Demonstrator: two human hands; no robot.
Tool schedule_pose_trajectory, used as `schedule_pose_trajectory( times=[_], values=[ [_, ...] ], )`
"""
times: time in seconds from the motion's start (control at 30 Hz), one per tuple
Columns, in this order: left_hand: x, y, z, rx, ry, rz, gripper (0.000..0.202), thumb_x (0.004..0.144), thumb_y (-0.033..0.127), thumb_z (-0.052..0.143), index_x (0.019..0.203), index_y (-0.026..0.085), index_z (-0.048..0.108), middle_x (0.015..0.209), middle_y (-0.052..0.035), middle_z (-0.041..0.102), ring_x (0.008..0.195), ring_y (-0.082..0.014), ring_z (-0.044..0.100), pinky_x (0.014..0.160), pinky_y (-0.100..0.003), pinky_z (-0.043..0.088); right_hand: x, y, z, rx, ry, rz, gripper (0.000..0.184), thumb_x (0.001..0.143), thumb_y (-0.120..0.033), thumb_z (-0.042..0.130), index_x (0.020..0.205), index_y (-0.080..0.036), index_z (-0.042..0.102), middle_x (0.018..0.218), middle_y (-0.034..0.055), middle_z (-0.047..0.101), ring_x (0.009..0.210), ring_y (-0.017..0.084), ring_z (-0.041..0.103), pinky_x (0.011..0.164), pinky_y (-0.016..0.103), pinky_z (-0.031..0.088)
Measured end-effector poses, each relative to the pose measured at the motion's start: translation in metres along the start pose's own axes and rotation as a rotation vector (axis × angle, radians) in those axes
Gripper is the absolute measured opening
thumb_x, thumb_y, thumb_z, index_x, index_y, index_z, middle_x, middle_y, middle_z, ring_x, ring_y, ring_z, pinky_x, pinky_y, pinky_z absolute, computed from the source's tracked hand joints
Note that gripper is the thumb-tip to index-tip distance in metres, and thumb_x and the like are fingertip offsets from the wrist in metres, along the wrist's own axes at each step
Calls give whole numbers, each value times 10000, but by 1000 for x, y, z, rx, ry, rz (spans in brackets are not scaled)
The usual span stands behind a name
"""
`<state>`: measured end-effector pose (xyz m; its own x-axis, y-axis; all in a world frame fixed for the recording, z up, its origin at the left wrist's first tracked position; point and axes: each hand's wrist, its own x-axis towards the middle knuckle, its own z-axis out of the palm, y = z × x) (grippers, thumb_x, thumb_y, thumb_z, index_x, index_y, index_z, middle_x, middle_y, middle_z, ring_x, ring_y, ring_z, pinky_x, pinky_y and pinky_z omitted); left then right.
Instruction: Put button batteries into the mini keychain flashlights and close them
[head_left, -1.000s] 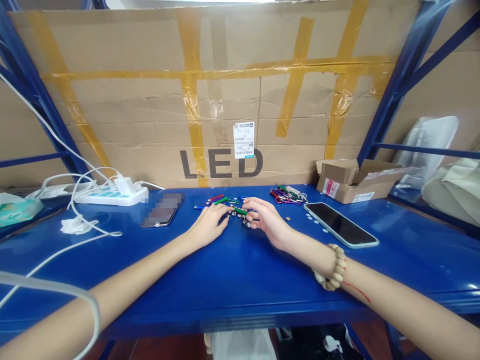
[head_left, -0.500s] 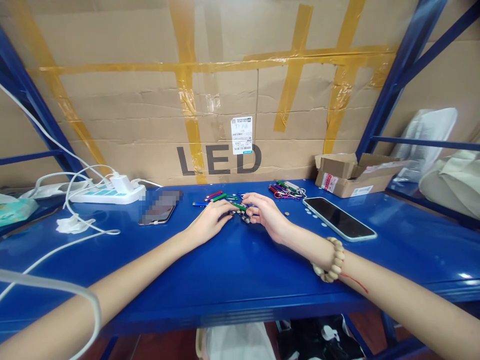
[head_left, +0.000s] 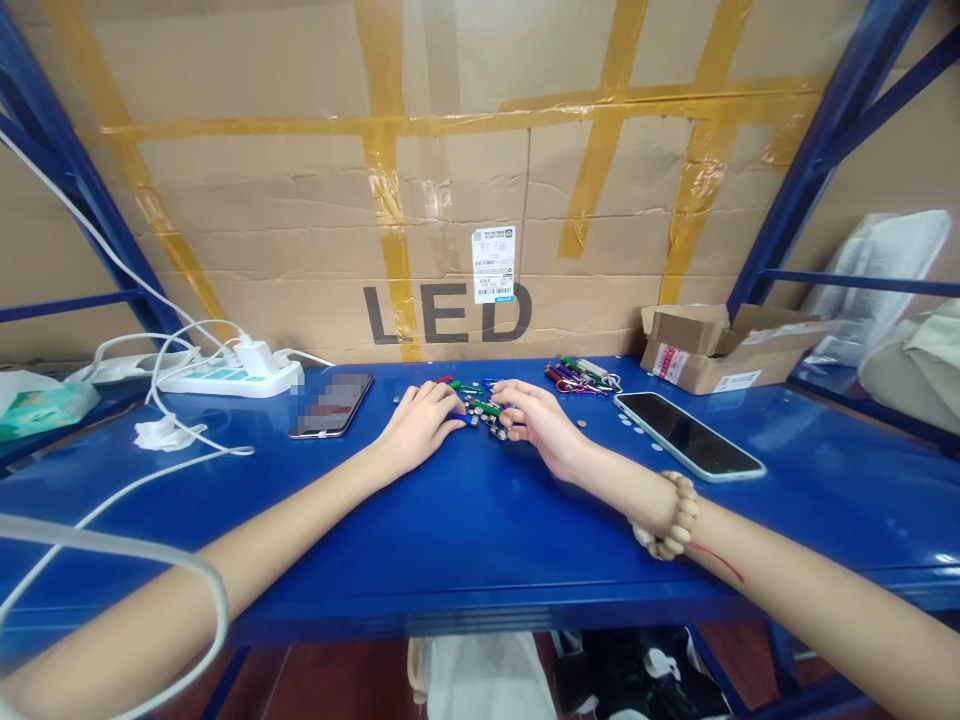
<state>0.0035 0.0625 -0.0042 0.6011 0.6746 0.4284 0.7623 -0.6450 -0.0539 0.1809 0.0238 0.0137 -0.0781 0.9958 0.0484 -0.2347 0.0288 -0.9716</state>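
Note:
My left hand (head_left: 420, 422) lies palm down at the left of a small heap, fingers curled over a slim blue metal tube (head_left: 466, 420) whose silver end pokes out by the thumb. At the heap's right side, my right hand (head_left: 544, 425) cups loosely, fingers bent and apart. Close to its fingertips are a green metal tube (head_left: 487, 408) and a silver-ended piece (head_left: 501, 432); whether they touch the fingers I cannot tell. More coloured tubes lie behind my left hand, partly covered.
Behind right sits a bunch of coloured tubes with cord loops (head_left: 581, 376), then an open carton (head_left: 697, 360). A pale-cased phone (head_left: 690, 435) lies at right, a dark phone (head_left: 334, 405) at left. Beyond it are a white power strip (head_left: 232, 378) and loose cables. A taped carton wall (head_left: 285, 220) stands behind.
My left hand has drawn slightly left and flattened, with a blue tube now showing by its thumb. The right hand stays nearly in place. The whole view has shifted a little.

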Motion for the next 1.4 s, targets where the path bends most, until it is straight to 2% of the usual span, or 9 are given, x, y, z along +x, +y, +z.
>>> schedule_pose_trajectory(
  times=[0.13,0.3,0.43,0.53,0.67,0.77,0.93,1.1,1.4],
  values=[
    [0,4,0,-84,80,-156,107,888,276,517,929,185,554,973,-40,644,927,-221,564,808,-367,390,5,2,-2,-124,26,-61,192,609,-249,625,776,-174,569,613,-57,478,504,58,417,423,180,310],
    [1,9,-1,-213,177,-263,121,921,270,419,1000,201,480,923,-45,653,896,-220,601,816,-367,419,13,8,-11,-543,61,-311,106,640,-213,593,743,-189,606,743,-13,589,545,89,466,539,253,397],
    [0,12,-4,-292,184,-273,111,930,276,374,993,208,436,904,-45,655,893,-226,614,814,-378,426,18,9,-19,-1088,-41,-614,164,670,-180,616,823,-204,671,865,26,640,741,161,563,731,323,427],
    [-1,13,-4,-311,166,-246,107,936,266,349,977,217,434,848,-23,654,856,-223,618,791,-377,433,19,8,-24,-1270,-179,-712,207,780,-222,575,962,-208,672,1022,61,656,968,218,558,856,385,387],
    [-2,15,-3,-282,179,-228,140,920,247,395,1046,215,449,940,-44,649,942,-231,601,830,-387,438,18,9,-26,-1395,-361,-706,274,890,-233,456,1097,-211,634,1203,75,605,1136,243,484,907,434,345],
    [-2,15,-3,-241,183,-214,225,901,200,427,1124,210,452,1034,-62,633,996,-230,582,849,-376,445,15,10,-24,-1461,-412,-692,317,919,-241,412,1172,-204,599,1277,86,557,1174,254,460,922,451,337],
    [-1,13,0,-206,196,-169,284,915,168,393,1186,191,475,1126,-74,612,1029,-226,557,897,-387,431,14,10,-23,-1543,-376,-704,376,926,-319,418,1246,-170,548,1347,104,485,1239,279,385,986,476,293],
    [-1,11,3,-184,191,-138,245,923,182,385,1113,199,539,1064,-57,624,989,-222,554,906,-391,422,16,12,-27,-1566,-351,-662,376,913,-384,439,1218,-214,579,1359,115,457,1248,287,364,984,486,298],
    [-1,11,4,-253,215,-145,157,901,209,441,1019,208,545,1070,-47,626,999,-222,557,912,-402,406,19,10,-27,-1525,-345,-704,246,889,-298,509,1065,-240,671,1278,93,528,1199,266,408,943,445,324]
  ],
)
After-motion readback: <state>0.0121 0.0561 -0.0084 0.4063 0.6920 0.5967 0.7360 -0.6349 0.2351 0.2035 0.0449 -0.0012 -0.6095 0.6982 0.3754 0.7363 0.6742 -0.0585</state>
